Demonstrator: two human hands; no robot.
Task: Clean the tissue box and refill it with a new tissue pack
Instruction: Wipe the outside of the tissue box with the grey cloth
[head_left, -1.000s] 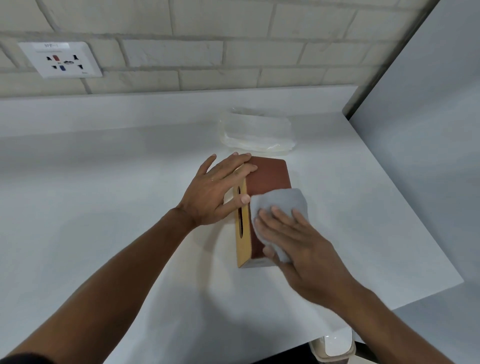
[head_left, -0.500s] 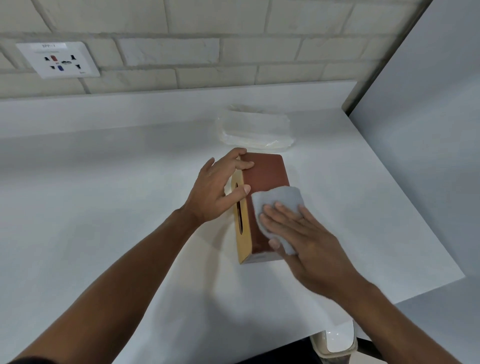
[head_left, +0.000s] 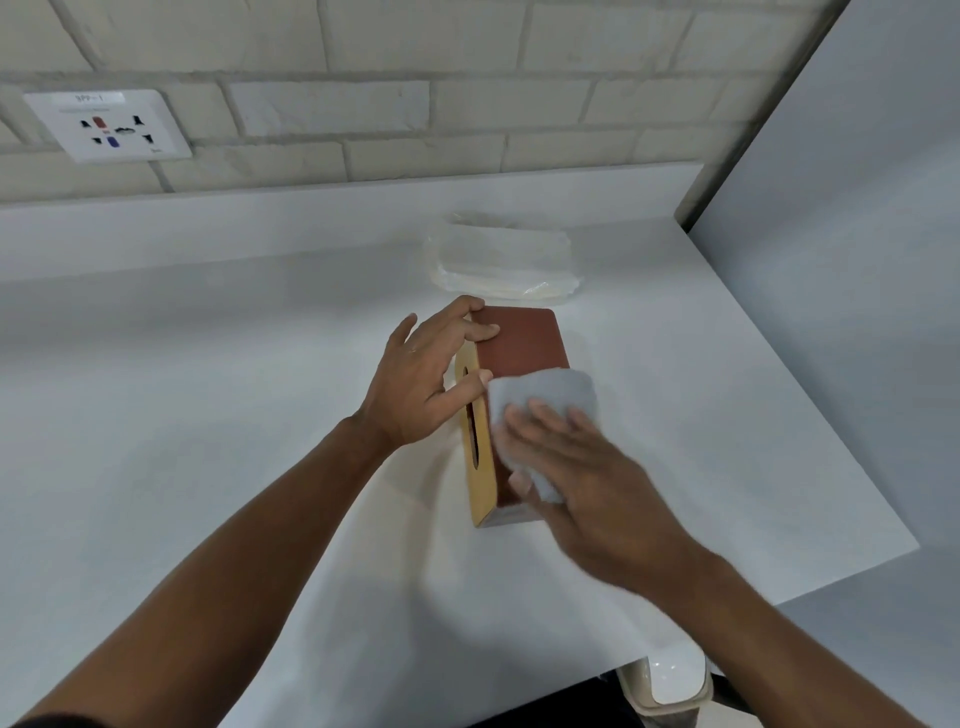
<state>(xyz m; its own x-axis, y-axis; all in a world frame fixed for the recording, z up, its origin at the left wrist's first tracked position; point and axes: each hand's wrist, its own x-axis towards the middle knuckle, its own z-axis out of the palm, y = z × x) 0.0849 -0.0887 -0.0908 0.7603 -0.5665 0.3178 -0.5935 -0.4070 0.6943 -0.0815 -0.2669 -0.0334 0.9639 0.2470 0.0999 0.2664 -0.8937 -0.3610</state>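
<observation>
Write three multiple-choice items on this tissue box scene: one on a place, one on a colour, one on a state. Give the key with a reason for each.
1. Where does the clear tissue pack lie?
A. Behind the tissue box, nearer the wall
B. Inside the box
C. At the counter's front edge

2. What colour is the cloth under the right hand?
A. Red
B. Light grey
C. Green

3. How does the tissue box stand?
A. Slot facing up
B. Lifted clear of the counter
C. On its side, slot facing left

Key:
1 A, the pack sits on the counter beyond the box, toward the brick wall.
2 B, the cloth pressed on the brown face is pale grey.
3 C, the yellow slotted face points toward the left hand, which steadies the box.
</observation>
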